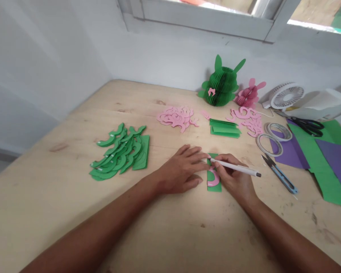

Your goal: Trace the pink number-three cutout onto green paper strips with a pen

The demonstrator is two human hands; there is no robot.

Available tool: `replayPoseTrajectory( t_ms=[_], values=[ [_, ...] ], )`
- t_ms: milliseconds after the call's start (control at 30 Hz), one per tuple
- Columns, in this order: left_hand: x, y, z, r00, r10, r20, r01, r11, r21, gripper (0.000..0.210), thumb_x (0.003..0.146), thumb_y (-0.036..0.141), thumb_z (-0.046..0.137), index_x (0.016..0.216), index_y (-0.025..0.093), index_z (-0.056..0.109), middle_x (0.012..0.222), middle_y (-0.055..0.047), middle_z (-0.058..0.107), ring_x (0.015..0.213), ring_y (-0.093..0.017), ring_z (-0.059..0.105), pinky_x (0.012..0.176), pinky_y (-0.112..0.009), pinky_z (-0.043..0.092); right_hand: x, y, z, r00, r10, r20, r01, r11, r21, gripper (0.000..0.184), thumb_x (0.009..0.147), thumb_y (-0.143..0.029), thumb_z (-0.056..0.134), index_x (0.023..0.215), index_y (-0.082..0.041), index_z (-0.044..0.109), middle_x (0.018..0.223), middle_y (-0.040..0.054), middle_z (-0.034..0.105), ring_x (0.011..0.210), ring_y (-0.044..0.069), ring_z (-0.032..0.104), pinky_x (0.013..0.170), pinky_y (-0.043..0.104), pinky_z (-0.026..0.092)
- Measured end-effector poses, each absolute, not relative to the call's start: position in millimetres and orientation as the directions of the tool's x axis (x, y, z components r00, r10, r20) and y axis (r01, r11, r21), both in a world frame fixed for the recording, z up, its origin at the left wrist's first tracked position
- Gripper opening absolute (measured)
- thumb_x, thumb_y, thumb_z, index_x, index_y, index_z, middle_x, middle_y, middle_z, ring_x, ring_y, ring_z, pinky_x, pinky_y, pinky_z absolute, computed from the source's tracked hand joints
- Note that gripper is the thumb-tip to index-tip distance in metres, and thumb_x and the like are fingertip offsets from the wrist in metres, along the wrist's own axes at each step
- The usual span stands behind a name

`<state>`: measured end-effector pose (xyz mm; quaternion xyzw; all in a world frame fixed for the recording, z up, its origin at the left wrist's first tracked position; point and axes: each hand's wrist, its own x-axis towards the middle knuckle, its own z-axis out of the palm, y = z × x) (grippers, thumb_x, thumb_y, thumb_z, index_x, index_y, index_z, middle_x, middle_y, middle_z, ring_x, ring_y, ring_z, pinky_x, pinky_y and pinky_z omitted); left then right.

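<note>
Quietly crowded, a wooden desk (159, 235) carries paper pieces in several colors, with green sheets (326, 184) and purple sheets (292, 155) overlapping toward its right edge. A green pleated figure (229, 81) stands at the far edge, near the wall, while a pile of green cut-outs (116, 155) lies toward the left edge. Well in from the near edge, the left hand (183, 170) lies flat, its grip wide, fingertips at a green strip. The right hand (235, 178) has a narrow grip, thumb and fingers around a white pen (240, 167) slanting down over the green strip (210, 177). Between the hands, a pink curved cut-out (216, 178) rests on the strip, its upper part hidden by fingers.
</note>
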<state>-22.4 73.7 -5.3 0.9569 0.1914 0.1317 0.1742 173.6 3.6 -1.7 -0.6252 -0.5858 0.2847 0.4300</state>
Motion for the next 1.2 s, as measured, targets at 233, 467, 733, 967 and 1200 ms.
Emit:
replayPoseTrajectory(
  t_ms=[233,467,733,967,1200],
  values=[
    [-22.1,73.7,-5.2,0.892,0.416,0.18,0.327,-0.865,0.38,0.041,0.087,0.033,0.052,0.128,0.029,0.054,0.144,-0.003,0.045,0.138,-0.029,0.029,0.113,-0.05,0.018,172.2,4.2,1.6,0.145,0.975,0.165,0.51,0.069,-0.858,0.006,0.082,-0.023,0.06,0.085,-0.019,0.064,0.075,0.0016,0.068,0.062,0.012,0.061,0.055,0.021,0.048],
    [-22.0,74.0,-5.2,0.892,0.413,0.182,0.321,-0.865,0.386,0.041,0.087,0.032,0.052,0.128,0.029,0.054,0.143,-0.003,0.046,0.137,-0.029,0.03,0.113,-0.05,0.018,172.3,3.3,0.4,0.161,0.975,0.153,0.484,0.057,-0.873,0.006,0.082,-0.024,0.061,0.083,-0.019,0.063,0.071,0.0005,0.066,0.059,0.011,0.06,0.053,0.02,0.047],
    [-22.3,73.4,-6.2,0.889,0.416,0.189,0.32,-0.863,0.391,0.042,0.086,0.032,0.052,0.128,0.029,0.054,0.143,-0.003,0.046,0.138,-0.029,0.029,0.113,-0.05,0.017,171.5,1.7,1.6,0.17,0.976,0.139,0.463,0.045,-0.885,0.005,0.082,-0.024,0.06,0.083,-0.019,0.061,0.071,0.0007,0.066,0.059,0.012,0.059,0.052,0.021,0.047],
    [-22.2,73.7,-5.8,0.891,0.416,0.184,0.322,-0.863,0.388,0.041,0.087,0.033,0.052,0.127,0.028,0.055,0.143,-0.004,0.046,0.138,-0.029,0.029,0.113,-0.05,0.017,173.4,1.3,-1.4,0.167,0.974,0.153,0.457,0.061,-0.887,0.005,0.083,-0.025,0.06,0.083,-0.02,0.06,0.069,-0.0006,0.064,0.057,0.011,0.058,0.05,0.021,0.046],
    [-22.6,73.3,-5.5,0.89,0.416,0.185,0.321,-0.861,0.394,0.041,0.087,0.032,0.052,0.127,0.028,0.054,0.142,-0.004,0.046,0.137,-0.028,0.029,0.114,-0.049,0.016,174.0,1.0,-0.2,0.158,0.97,0.187,0.495,0.087,-0.864,0.006,0.083,-0.026,0.058,0.082,-0.02,0.059,0.067,-0.0005,0.064,0.057,0.012,0.058,0.049,0.022,0.045]
  ],
)
